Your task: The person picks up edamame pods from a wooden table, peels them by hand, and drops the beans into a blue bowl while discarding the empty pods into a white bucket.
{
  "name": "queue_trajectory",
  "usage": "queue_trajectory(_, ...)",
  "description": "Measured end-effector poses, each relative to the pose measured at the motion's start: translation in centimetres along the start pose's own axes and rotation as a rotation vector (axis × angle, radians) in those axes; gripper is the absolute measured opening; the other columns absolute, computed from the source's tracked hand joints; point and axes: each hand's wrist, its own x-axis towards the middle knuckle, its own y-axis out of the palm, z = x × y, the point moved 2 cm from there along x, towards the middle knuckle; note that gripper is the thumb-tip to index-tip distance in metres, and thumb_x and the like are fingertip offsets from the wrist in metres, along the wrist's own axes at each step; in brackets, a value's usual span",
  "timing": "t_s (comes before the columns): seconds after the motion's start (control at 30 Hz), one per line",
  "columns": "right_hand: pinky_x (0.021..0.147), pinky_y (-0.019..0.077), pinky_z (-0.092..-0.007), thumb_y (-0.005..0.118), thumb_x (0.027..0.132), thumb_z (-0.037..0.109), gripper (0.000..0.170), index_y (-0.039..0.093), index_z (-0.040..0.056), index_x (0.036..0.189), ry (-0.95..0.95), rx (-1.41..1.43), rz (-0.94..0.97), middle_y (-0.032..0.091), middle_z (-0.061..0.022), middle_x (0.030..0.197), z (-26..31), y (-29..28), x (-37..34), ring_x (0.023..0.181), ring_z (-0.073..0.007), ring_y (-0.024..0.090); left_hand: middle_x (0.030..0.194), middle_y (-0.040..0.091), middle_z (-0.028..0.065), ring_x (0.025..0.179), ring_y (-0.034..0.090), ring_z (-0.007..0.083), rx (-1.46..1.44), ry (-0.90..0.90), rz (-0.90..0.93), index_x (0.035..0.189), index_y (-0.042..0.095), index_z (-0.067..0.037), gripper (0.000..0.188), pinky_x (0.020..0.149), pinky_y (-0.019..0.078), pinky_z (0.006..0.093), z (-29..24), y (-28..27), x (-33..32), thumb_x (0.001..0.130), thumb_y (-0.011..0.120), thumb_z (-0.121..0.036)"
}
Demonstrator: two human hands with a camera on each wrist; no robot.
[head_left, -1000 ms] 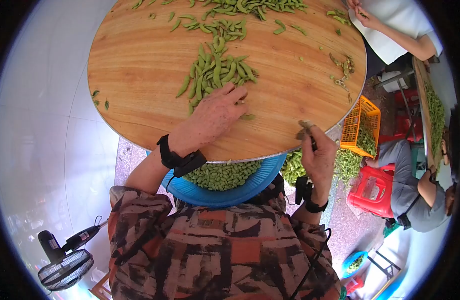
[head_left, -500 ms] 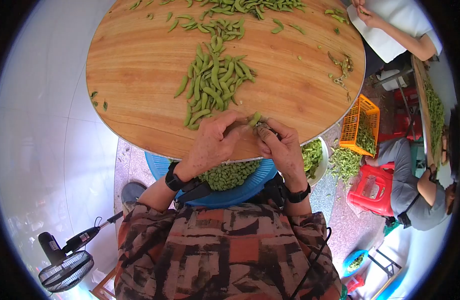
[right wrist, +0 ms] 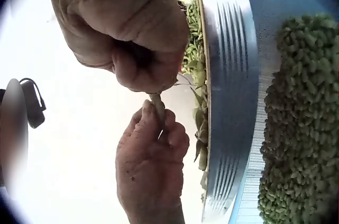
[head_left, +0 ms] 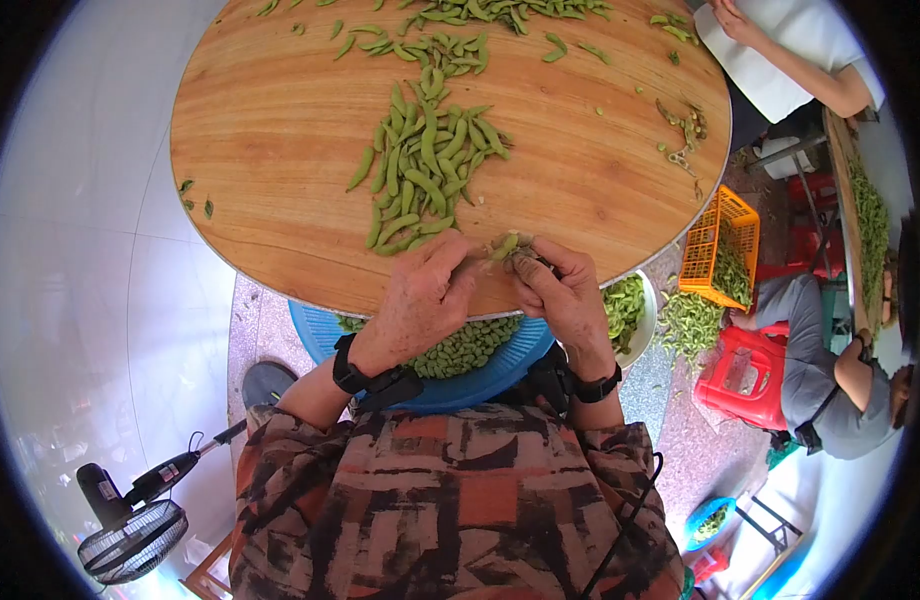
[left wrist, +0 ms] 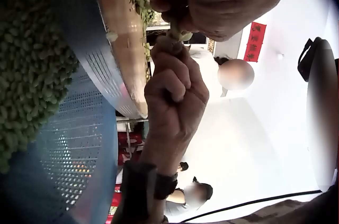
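Close over the front edge of the round wooden table (head_left: 600,190), both hands meet at one green bean pod (head_left: 507,246). My left hand (head_left: 425,292) pinches one end of the pod (right wrist: 157,106) between thumb and fingers, as the right wrist view shows. On its other side my right hand (head_left: 568,292) grips it with curled fingers, seen also in the left wrist view as the far hand (left wrist: 175,94). A heap of whole pods (head_left: 430,165) lies just beyond the left hand. Below the table edge, a blue basket (head_left: 315,335) holds shelled green beans (head_left: 462,350).
More pods (head_left: 480,12) are spread at the table's far side, with scraps (head_left: 685,135) at right. A white bowl (head_left: 642,345) of pods stands by the right forearm. An orange crate (head_left: 718,250), red stool (head_left: 745,378) and two other people are at right; a fan (head_left: 132,540) at lower left.
My left hand has drawn back from the pod heap and my right hand has come inward from the table's right edge. They now meet on a pod, with little movement over the last half second.
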Motion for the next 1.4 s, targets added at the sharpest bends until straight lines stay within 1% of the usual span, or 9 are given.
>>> queue_trajectory(0.13, 0.045, 0.0277, -0.0197, 0.052, 0.097, 0.007, 0.021, 0.062, -0.0036, 0.112, 0.022, 0.144, 0.056, 0.046, 0.0048, 0.067, -0.3, -0.4, -0.1, 0.051, -0.0031, 0.033, 0.081, 0.061, 0.0063, 0.065, 0.055, 0.0138, -0.398, -0.320, 0.138, 0.097, 0.059, 0.000, 0.007, 0.056, 0.0422, 0.0248, 1.1, 0.2, -0.4, 0.091, 0.058, -0.003)
queue_trajectory(0.2, 0.045, 0.0276, -0.0195, 0.052, 0.097, 0.007, 0.020, 0.061, -0.0042, 0.111, 0.068, 0.279, 0.121, 0.046, 0.0045, 0.067, -0.4, -0.6, -0.3, 0.051, -0.0032, 0.033, 0.079, 0.059, 0.0025, 0.065, 0.053, 0.0092, -1.540, -0.732, 0.258, 0.100, 0.058, -0.002, 0.010, 0.055, 0.0406, 0.0226, 1.7, 1.0, -0.8, 0.095, 0.057, -0.010)
queue_trajectory(0.43, 0.044, 0.0268, -0.0195, 0.051, 0.098, 0.009, 0.021, 0.060, -0.0044, 0.112, 0.000, 0.081, 0.056, 0.043, 0.0047, 0.066, 0.9, 0.2, -0.8, 0.053, -0.0031, 0.032, 0.077, 0.060, 0.0030, 0.065, 0.054, 0.0101, -0.859, -0.581, 0.094, 0.099, 0.060, -0.002, 0.009, 0.056, 0.0409, 0.0244, 1.3, 0.5, -0.3, 0.094, 0.059, -0.010)
queue_trajectory(0.6, 0.045, 0.0271, -0.0195, 0.052, 0.098, 0.009, 0.020, 0.060, -0.0032, 0.112, -0.010, 0.006, -0.058, 0.043, 0.0056, 0.066, 1.1, 0.9, -1.1, 0.053, -0.0026, 0.033, 0.077, 0.060, 0.0049, 0.068, 0.057, 0.0117, -0.106, 0.064, -0.082, 0.098, 0.061, 0.002, 0.010, 0.059, 0.0439, 0.0277, 0.1, 0.1, -0.2, 0.089, 0.062, -0.002)
queue_trajectory(0.73, 0.045, 0.0275, -0.0198, 0.052, 0.098, 0.009, 0.020, 0.061, -0.0040, 0.111, -0.076, -0.108, -0.025, 0.043, 0.0056, 0.065, 1.0, 0.7, -1.1, 0.053, -0.0023, 0.034, 0.078, 0.061, 0.0041, 0.067, 0.057, 0.0118, -0.035, 0.069, -0.021, 0.099, 0.063, 0.001, 0.010, 0.058, 0.0434, 0.0260, 0.5, -0.3, -0.6, 0.091, 0.060, -0.005)
queue_trajectory(0.8, 0.045, 0.0276, -0.0198, 0.052, 0.098, 0.009, 0.020, 0.061, -0.0042, 0.111, -0.064, -0.062, 0.005, 0.044, 0.0054, 0.065, 0.9, 0.1, -1.0, 0.053, -0.0024, 0.034, 0.086, 0.064, 0.0071, 0.065, 0.058, 0.0157, -0.826, -0.691, 0.199, 0.104, 0.063, -0.001, 0.012, 0.058, 0.0446, 0.0263, 1.5, 0.1, -1.4, 0.095, 0.057, -0.007)
queue_trajectory(0.9, 0.045, 0.0273, -0.0200, 0.052, 0.098, 0.010, 0.020, 0.061, -0.0042, 0.109, 0.042, 0.181, 0.157, 0.044, 0.0049, 0.065, 0.4, -0.2, -0.6, 0.052, -0.0026, 0.034, 0.083, 0.064, 0.0081, 0.062, 0.056, 0.0149, -1.470, -0.718, 0.302, 0.105, 0.062, -0.001, 0.014, 0.054, 0.0430, 0.0243, 2.1, 1.5, -1.9, 0.095, 0.057, -0.011)
queue_trajectory(1.1, 0.044, 0.0268, -0.0207, 0.052, 0.098, 0.011, 0.018, 0.061, -0.0044, 0.103, 0.013, 0.138, 0.091, 0.042, 0.0043, 0.062, 1.2, 0.5, -0.7, 0.052, -0.0035, 0.035, 0.074, 0.061, 0.0023, 0.060, 0.054, 0.0086, -1.090, -0.533, -0.092, 0.101, 0.060, 0.000, 0.013, 0.052, 0.0415, 0.0226, 0.8, 1.7, -1.2, 0.095, 0.059, -0.011)
queue_trajectory(1.4, 0.042, 0.0233, -0.0206, 0.050, 0.098, 0.007, 0.014, 0.060, -0.0036, 0.101, -0.029, 0.006, -0.030, 0.040, 0.0035, 0.060, -0.6, 1.9, -0.5, 0.049, -0.0037, 0.029, 0.083, 0.062, 0.0030, 0.074, 0.057, 0.0078, -0.472, -0.337, -0.265, 0.099, 0.056, 0.000, 0.010, 0.065, 0.0467, 0.0229, 0.7, 2.3, -1.9, 0.091, 0.061, -0.001)
